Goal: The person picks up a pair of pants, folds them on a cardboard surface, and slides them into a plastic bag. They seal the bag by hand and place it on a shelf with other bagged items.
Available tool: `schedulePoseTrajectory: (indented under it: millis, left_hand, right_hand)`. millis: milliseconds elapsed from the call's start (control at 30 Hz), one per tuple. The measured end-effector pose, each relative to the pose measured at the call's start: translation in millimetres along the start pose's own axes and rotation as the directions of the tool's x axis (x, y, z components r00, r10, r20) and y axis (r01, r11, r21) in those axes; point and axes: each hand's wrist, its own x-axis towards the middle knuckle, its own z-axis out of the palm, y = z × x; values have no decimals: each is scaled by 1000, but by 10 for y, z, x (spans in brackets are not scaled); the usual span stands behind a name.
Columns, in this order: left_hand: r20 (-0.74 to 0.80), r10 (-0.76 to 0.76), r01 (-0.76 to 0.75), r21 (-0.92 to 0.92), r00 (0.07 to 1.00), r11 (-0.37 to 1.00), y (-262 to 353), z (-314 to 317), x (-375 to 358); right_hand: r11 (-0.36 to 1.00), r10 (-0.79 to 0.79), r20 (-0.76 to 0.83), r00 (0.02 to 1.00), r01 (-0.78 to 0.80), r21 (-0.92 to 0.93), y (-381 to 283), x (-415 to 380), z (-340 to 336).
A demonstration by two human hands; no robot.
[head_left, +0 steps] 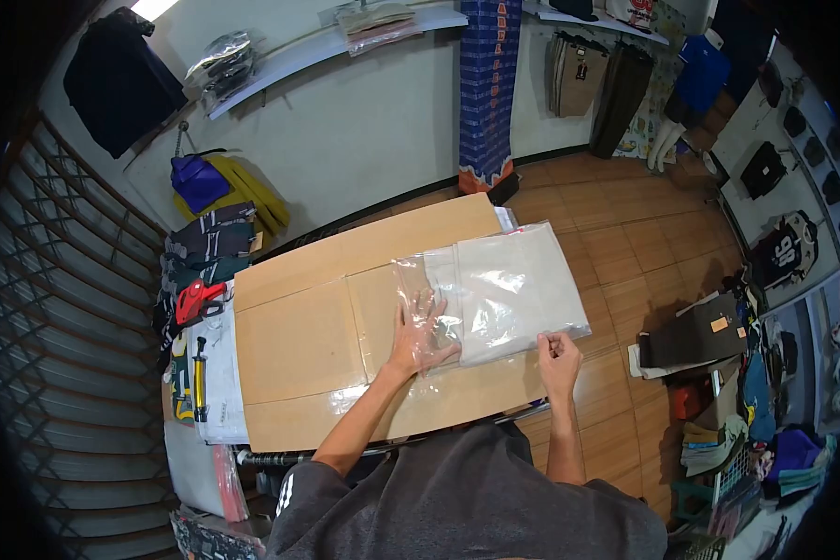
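A light-coloured folded garment (509, 294) lies flat inside a clear plastic bag (409, 273) on a cardboard sheet (299, 341). The bag's loose end reaches left past the garment. There my left hand (422, 331) rests with its fingers spread, overlapping the clear film beside the folded edge. My right hand (558, 362) is at the bag's near right edge. Its thumb and fingers are pinched together on the bag's rim, and the other fingers curl into the palm.
Left of the cardboard are a red tool (199, 301), a yellow-and-black hand pump (200, 378) and folded dark clothes (210, 238). A patterned pillar (487, 93) stands beyond. Dark folded trousers (686, 334) and piled clothes (714, 443) sit at right.
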Motion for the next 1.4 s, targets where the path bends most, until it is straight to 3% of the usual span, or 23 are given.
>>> schedulePoseTrajectory:
  millis: [167, 267, 367, 400, 467, 567, 667, 833, 967, 1067, 1233, 1300, 1400]
  left_hand:
    - [-54, -23, 20, -56, 998, 998, 47, -6, -30]
    - [-102, -58, 48, -98, 993, 994, 73, -54, -113]
    - [-221, -136, 103, -156, 966, 982, 12, 31, -308]
    - [-252, -177, 138, -166, 951, 976, 0, 31, -379]
    - [-327, -255, 194, -207, 910, 959, 4, 28, -471]
    - [-414, -346, 248, -273, 842, 930, 41, 40, -597]
    - [-448, -382, 275, -287, 808, 918, 84, 46, -603]
    - [-469, -456, 295, -377, 757, 878, 174, -10, -553]
    - [-473, -599, 336, -528, 646, 780, 236, 74, -511]
    - [-438, -655, 363, -579, 616, 730, 312, 162, -491]
    - [-404, -611, 401, -492, 681, 773, 520, 249, -489]
    - [-371, -587, 405, -463, 719, 788, 664, 301, -477]
    - [-350, -505, 339, -436, 789, 834, 1115, 224, -378]
  right_hand:
    - [999, 24, -22, 999, -25, -42, 113, 372, -276]
    - [844, -425, -147, 893, 332, -420, 467, 741, -311]
    - [960, -148, -41, 988, 134, -246, 976, 1198, -280]
    - [998, 7, 85, 996, -1, -68, 982, 1317, -314]
    - [919, 229, 397, 889, -332, 212, 868, 1580, -363]
    - [811, 326, 618, 716, -547, 207, 731, 1819, -345]
    - [816, 347, 696, 629, -568, 107, 743, 1930, -233]
    - [885, 282, 666, 690, -456, 98, 655, 1931, -200]
    - [928, 167, 638, 751, -339, 156, 480, 1937, -263]
    - [972, 126, 621, 774, -222, 80, 499, 2138, -420]
    - [999, -18, 508, 861, 33, -20, 349, 2453, -931]
    - [982, -96, 446, 890, 157, -103, 348, 2584, -1170]
    - [927, -128, 307, 943, 224, -299, 69, 2617, -1535]
